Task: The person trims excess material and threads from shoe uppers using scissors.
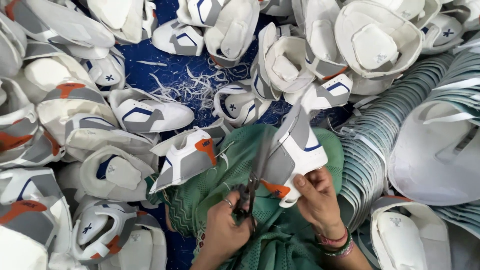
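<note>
Trimming a shoe upper over the green cloth on our lap

Our left hand (223,231) is closed around scissors (248,192), blades blurred but seemingly at the edge; our right hand (317,197) pinches the shoe upper (295,150), which we should keep taut, cutting close

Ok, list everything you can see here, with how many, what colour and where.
Shoe uppers: dozens, white with grey, blue and orange patches, heaped left and top.
Held shoe upper: one, white, grey and orange, centre.
Stacked flat pieces: a long fanned stack, pale blue-grey, right.
Trimmings: a scatter, white, on the blue surface at upper centre.
Green cloth: one, across the lap.
Scissors: one pair, dark, bottom centre.
Bangles: several, red and green, right wrist.
Left hand: fingers in the scissors.
Right hand: grips the held upper.
</note>
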